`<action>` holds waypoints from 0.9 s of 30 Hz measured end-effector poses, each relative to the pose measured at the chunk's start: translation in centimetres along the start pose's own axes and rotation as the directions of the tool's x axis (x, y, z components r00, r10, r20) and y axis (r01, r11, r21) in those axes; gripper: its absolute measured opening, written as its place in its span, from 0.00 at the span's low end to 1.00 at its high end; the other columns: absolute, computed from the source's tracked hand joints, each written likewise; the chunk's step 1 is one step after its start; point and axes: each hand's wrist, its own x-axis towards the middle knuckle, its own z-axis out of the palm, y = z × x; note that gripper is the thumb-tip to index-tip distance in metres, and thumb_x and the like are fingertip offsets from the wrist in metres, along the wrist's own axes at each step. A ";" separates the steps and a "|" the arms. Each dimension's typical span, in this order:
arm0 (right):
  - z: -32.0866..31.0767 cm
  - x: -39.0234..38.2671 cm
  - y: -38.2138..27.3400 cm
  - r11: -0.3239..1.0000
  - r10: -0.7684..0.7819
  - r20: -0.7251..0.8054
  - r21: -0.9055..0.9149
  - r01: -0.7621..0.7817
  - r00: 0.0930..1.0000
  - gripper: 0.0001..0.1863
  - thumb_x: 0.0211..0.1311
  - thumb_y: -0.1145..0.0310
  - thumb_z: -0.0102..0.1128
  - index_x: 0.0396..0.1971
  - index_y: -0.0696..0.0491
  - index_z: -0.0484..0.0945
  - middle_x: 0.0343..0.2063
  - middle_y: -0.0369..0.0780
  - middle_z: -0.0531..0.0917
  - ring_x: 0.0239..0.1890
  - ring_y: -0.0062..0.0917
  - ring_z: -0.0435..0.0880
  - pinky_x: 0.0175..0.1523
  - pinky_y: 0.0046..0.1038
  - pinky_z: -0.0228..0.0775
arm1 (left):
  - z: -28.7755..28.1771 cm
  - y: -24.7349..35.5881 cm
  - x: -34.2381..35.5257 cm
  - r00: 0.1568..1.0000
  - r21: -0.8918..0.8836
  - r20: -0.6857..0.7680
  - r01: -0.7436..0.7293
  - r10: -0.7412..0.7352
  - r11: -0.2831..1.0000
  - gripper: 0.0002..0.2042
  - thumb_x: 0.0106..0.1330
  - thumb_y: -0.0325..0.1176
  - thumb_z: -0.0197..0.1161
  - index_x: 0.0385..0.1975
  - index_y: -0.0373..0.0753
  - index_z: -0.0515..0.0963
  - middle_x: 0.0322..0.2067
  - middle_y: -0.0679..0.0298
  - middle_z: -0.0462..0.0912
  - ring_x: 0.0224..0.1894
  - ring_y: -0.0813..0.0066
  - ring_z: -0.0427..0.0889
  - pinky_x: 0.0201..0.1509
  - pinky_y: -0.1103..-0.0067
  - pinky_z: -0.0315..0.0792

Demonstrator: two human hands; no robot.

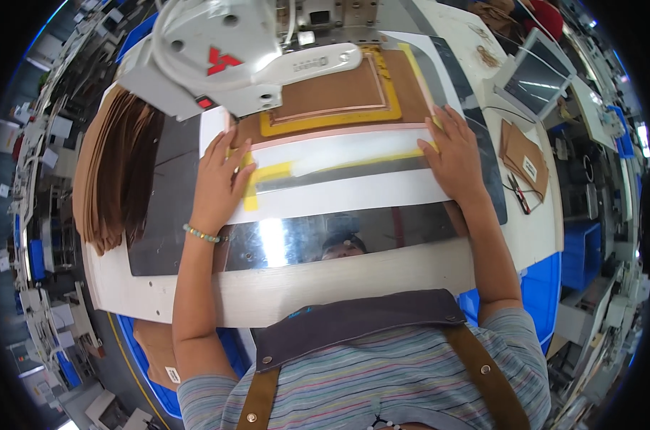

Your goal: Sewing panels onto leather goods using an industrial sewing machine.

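Your left hand [217, 179] and right hand [455, 154] lie flat, fingers spread, pressing the two ends of the white template plate [339, 183] on the counter [325, 279]. The plate spans between them, long axis left to right. Beyond it, brown leather [332, 97] lies under the sewing machine head [217, 54].

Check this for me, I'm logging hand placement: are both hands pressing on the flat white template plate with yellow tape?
Touching. The head view shows the left hand and right hand lying flat, fingers spread, on the white template plate, with no gap.
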 end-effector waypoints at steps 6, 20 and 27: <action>1.3 0.4 0.3 0.997 -0.074 -0.091 0.007 0.075 0.993 0.26 0.72 0.51 0.64 0.54 0.59 0.86 0.66 0.48 0.81 0.74 0.44 0.73 0.73 0.45 0.65 | 0.1 -1.1 -0.5 0.998 -0.040 -0.014 -0.054 0.054 0.998 0.22 0.74 0.28 0.65 0.67 0.38 0.80 0.74 0.46 0.71 0.75 0.44 0.71 0.78 0.59 0.64; -7.9 -8.0 23.7 0.749 0.658 0.123 -0.006 -0.663 0.743 0.09 0.66 0.65 0.69 0.38 0.54 0.89 0.38 0.43 0.90 0.42 0.39 0.88 0.50 0.40 0.78 | 0.4 -0.5 0.1 0.997 -0.024 0.062 -0.034 0.035 0.999 0.22 0.79 0.33 0.59 0.71 0.39 0.77 0.78 0.53 0.68 0.79 0.51 0.65 0.82 0.59 0.58; -8.7 -7.6 25.7 0.769 0.575 0.162 0.228 -0.597 0.802 0.08 0.67 0.67 0.73 0.37 0.55 0.83 0.29 0.34 0.82 0.35 0.20 0.79 0.44 0.28 0.72 | -1.8 -1.6 0.2 0.998 -0.118 0.029 0.056 -0.053 0.991 0.23 0.78 0.33 0.61 0.72 0.41 0.77 0.77 0.53 0.69 0.79 0.52 0.66 0.81 0.60 0.61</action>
